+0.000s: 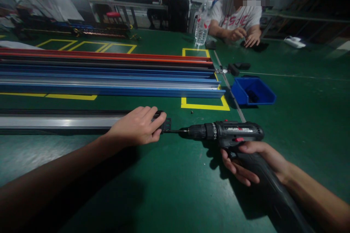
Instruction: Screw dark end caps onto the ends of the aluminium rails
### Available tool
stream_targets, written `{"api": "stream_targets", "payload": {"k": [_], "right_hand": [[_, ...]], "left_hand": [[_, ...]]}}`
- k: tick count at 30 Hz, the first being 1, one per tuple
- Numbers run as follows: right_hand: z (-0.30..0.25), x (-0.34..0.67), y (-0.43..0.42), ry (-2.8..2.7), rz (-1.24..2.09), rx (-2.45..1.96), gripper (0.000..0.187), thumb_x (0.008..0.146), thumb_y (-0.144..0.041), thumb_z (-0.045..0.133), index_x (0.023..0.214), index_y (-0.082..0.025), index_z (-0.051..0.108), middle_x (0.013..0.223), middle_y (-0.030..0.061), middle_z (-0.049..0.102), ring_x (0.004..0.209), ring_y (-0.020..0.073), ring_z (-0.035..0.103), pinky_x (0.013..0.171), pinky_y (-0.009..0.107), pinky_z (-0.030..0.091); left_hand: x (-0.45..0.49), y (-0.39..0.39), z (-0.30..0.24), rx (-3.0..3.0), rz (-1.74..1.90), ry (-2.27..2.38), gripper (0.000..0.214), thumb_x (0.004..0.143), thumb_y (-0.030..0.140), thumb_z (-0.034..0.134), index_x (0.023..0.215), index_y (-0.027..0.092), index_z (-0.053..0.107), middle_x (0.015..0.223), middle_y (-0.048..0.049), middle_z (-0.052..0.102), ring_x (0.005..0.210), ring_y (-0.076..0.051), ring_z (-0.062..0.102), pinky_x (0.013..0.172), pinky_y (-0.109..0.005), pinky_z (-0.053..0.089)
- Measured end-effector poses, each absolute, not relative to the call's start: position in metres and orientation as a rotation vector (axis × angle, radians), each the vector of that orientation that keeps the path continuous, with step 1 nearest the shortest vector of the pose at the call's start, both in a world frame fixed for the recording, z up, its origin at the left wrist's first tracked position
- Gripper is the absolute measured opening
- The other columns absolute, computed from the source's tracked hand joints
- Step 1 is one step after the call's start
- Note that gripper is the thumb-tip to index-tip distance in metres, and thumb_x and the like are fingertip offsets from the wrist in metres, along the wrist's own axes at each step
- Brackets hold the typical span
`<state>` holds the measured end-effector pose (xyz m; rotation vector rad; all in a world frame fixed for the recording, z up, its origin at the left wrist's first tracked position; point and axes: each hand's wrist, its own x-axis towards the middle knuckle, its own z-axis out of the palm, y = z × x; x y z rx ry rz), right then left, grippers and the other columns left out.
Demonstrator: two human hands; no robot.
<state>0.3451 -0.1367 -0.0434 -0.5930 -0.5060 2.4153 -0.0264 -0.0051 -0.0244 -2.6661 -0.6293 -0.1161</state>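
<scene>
My left hand (pixel 139 125) is closed over the right end of a long black and silver metal profile (pixel 68 122) lying on the green table. A black end piece (pixel 168 123) shows just past my fingertips. My right hand (pixel 246 167) grips the handle of a black cordless drill (pixel 237 131) with red accents. The drill lies level, pointing left, and its long thin bit (pixel 176 131) reaches to the black end piece. Whether the tip sits in a screw is hidden by my fingers. A tiny dark screw-like part (pixel 191 112) lies behind the bit.
Several blue, black and red profiles (pixel 109 87) lie behind. To the right stands a blue bin (pixel 262 96) with dark parts inside. Clear bottles (pixel 202 25) stand farther back, near a seated person (pixel 237 18). Yellow tape (pixel 205 107) marks the green table (pixel 169 189).
</scene>
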Motion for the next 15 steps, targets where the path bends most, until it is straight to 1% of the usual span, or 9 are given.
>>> {"api": "stream_targets", "payload": {"k": [3,5,7,10,12,15], "right_hand": [[-0.0428,0.3446,-0.1356,-0.509,2.428,-0.581,0.044,0.096,-0.032,0.052,0.122,0.0,0.067,0.1,0.0192,0.073,0.057,0.01,0.068,0.066,0.025,0.059],[-0.0427,0.3439,-0.1352,-0.529,2.428,-0.58,0.045,0.096,-0.032,0.053,0.124,0.0,0.066,0.102,0.0211,0.073,0.056,0.0095,0.067,0.065,0.025,0.058],[-0.0427,0.3434,-0.1352,-0.562,2.409,-0.604,0.044,0.095,-0.033,0.054,0.12,0.0,0.068,0.103,0.0225,0.074,0.055,0.009,0.066,0.065,0.025,0.058],[-0.0423,0.3434,-0.1358,-0.603,2.383,-0.656,0.039,0.094,-0.034,0.056,0.112,-0.002,0.071,0.097,0.0178,0.074,0.052,0.0082,0.064,0.063,0.024,0.057],[-0.0421,0.344,-0.1363,-0.617,2.378,-0.677,0.038,0.094,-0.035,0.056,0.11,-0.003,0.071,0.091,0.0136,0.072,0.051,0.0077,0.063,0.062,0.023,0.057],[-0.0429,0.3452,-0.1366,-0.615,2.384,-0.697,0.036,0.095,-0.034,0.056,0.109,-0.005,0.071,0.088,0.0109,0.071,0.051,0.0077,0.063,0.062,0.024,0.057]], "left_hand": [[-0.0263,-0.0049,-0.0246,-2.664,-0.146,-0.615,0.044,0.096,0.028,0.045,0.129,0.005,0.062,0.108,-0.0253,0.067,0.091,-0.033,0.067,0.074,-0.044,0.057],[-0.026,-0.0051,-0.0244,-2.659,-0.168,-0.603,0.044,0.096,0.028,0.045,0.128,0.004,0.063,0.108,-0.0254,0.067,0.09,-0.034,0.067,0.073,-0.045,0.057],[-0.0257,-0.0053,-0.0241,-2.658,-0.166,-0.603,0.044,0.096,0.028,0.045,0.128,0.004,0.063,0.107,-0.0252,0.067,0.09,-0.034,0.067,0.073,-0.044,0.057],[-0.0251,-0.0056,-0.0236,-2.657,-0.151,-0.618,0.044,0.096,0.028,0.045,0.128,0.004,0.063,0.106,-0.0248,0.067,0.089,-0.033,0.067,0.073,-0.045,0.057],[-0.025,-0.0056,-0.0234,-2.657,-0.153,-0.621,0.043,0.095,0.028,0.045,0.127,0.005,0.063,0.106,-0.0246,0.067,0.089,-0.033,0.067,0.073,-0.044,0.057],[-0.0251,-0.0057,-0.0234,-2.665,-0.144,-0.628,0.044,0.095,0.027,0.046,0.129,0.005,0.063,0.107,-0.0243,0.067,0.088,-0.033,0.067,0.073,-0.044,0.056]]}}
